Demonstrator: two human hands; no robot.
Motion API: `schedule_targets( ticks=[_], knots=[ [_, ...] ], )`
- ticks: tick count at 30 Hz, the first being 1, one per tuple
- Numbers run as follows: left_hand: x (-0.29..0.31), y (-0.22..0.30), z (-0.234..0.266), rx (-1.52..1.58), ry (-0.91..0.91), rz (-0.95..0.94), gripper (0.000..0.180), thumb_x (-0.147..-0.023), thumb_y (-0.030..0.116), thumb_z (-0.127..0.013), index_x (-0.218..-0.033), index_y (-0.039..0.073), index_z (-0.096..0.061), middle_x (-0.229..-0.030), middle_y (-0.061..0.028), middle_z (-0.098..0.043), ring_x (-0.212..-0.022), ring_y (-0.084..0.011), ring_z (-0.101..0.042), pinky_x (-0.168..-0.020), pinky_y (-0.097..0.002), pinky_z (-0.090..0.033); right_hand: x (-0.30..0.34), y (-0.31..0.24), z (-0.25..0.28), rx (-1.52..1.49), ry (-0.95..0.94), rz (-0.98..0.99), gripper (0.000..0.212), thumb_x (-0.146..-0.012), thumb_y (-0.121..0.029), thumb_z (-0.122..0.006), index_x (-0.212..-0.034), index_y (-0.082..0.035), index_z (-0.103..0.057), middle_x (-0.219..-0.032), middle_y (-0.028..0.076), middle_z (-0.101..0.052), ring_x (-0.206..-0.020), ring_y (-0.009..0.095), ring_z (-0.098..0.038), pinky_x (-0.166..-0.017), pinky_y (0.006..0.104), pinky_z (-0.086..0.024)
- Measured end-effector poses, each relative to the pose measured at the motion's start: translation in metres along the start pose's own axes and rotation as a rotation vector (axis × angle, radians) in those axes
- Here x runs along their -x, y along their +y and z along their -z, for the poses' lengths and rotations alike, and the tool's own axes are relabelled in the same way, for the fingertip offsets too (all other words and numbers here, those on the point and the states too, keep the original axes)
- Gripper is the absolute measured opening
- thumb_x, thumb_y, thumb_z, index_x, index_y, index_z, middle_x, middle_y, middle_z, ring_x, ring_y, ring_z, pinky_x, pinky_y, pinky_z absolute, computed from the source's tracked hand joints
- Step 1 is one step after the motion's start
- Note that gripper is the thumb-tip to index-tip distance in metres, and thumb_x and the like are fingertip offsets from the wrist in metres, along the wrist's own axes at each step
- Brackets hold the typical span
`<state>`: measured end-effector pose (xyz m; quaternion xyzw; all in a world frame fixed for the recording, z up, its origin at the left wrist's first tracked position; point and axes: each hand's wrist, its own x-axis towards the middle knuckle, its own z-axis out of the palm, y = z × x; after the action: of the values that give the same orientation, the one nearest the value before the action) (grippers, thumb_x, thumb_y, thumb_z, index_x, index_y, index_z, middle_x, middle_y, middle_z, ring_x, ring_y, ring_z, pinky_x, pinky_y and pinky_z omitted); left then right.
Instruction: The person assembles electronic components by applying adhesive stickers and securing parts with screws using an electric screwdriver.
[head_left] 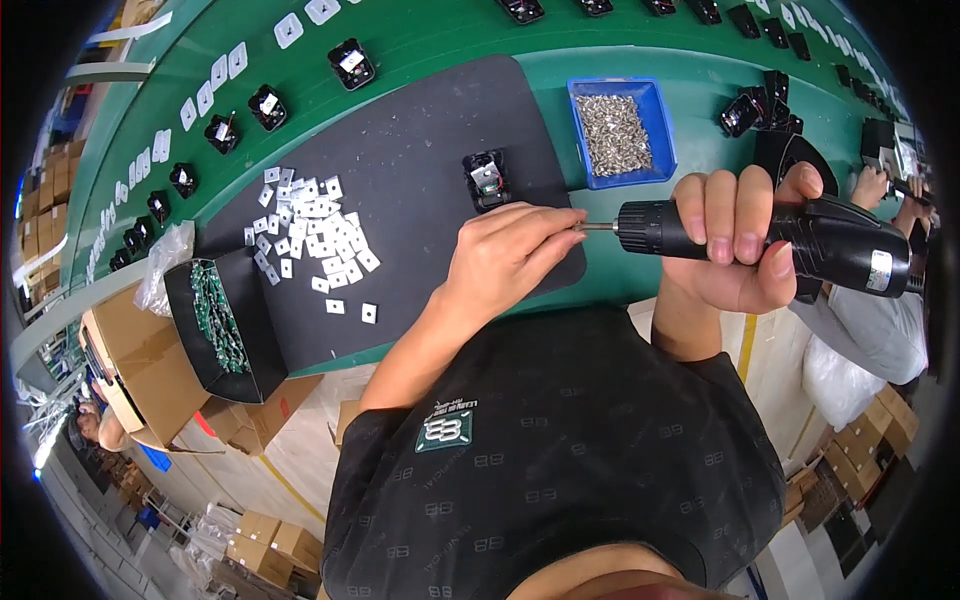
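seat the screw on the bit before you go to the part

your right hand is wrapped tight round the black electric screwdriver, fingers over the barrel and thumb under it, the tool lying level above the near edge of the desk. your left hand has its fingertips pinched together at the bit; whatever it holds there is too small to make out. keep the tool still and let the left fingers do the aligning, straight along the bit's axis, and keep off the trigger until they are clear. the small black part waits on the black mat, near its far right corner, just beyond your left hand. the blue bin of screws sits off the mat's right edge. the white plates lie mid-mat.
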<state>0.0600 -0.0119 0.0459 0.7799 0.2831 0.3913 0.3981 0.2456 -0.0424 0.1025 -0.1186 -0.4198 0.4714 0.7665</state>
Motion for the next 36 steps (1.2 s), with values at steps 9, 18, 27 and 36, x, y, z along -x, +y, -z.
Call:
schedule_targets(
  ticks=[9,18,27,36],
  knots=[
    [-0.001,-0.003,-0.002,-0.008,0.003,0.008,0.014,-0.075,0.006,-0.071,-0.088,0.001,-0.067,-0.083,-0.0094,-0.068,-0.070,-0.0227,-0.066,-0.062,-0.0302,-0.053,0.001,-0.004,-0.001,-0.001,0.000,0.008,0.047,-0.088,-0.018,-0.055,-0.129,-0.018,-0.032,-0.074,-0.001,-0.048,-0.064,0.013,-0.048,-0.064,0.0305,-0.041],
    [-0.007,-0.015,-0.004,-0.165,0.053,-0.042,0.018,-0.073,0.002,-0.071,-0.090,0.003,-0.069,-0.090,-0.0090,-0.069,-0.077,-0.0227,-0.066,-0.071,-0.0307,-0.052,0.002,-0.006,0.003,0.077,0.081,0.058,0.048,-0.087,-0.019,-0.054,-0.130,-0.016,-0.032,-0.072,0.000,-0.047,-0.061,0.012,-0.046,-0.064,0.0308,-0.041],
    [-0.005,-0.011,0.000,-0.199,0.027,-0.169,0.014,-0.068,0.006,-0.076,-0.077,0.004,-0.064,-0.075,-0.0059,-0.066,-0.065,-0.0206,-0.062,-0.061,-0.0310,-0.049,0.004,0.002,-0.003,0.118,0.099,0.030,0.052,-0.086,-0.020,-0.054,-0.132,-0.014,-0.030,-0.069,0.000,-0.045,-0.059,0.012,-0.045,-0.062,0.0303,-0.042],
    [-0.002,-0.017,-0.001,-0.217,0.042,-0.249,0.018,-0.066,0.012,-0.078,-0.074,0.006,-0.063,-0.073,-0.0016,-0.060,-0.066,-0.0175,-0.057,-0.058,-0.0301,-0.045,0.004,0.004,-0.004,0.108,0.065,0.012,0.052,-0.087,-0.019,-0.055,-0.133,-0.014,-0.031,-0.069,0.000,-0.045,-0.059,0.012,-0.046,-0.061,0.0299,-0.043]
  ],
)
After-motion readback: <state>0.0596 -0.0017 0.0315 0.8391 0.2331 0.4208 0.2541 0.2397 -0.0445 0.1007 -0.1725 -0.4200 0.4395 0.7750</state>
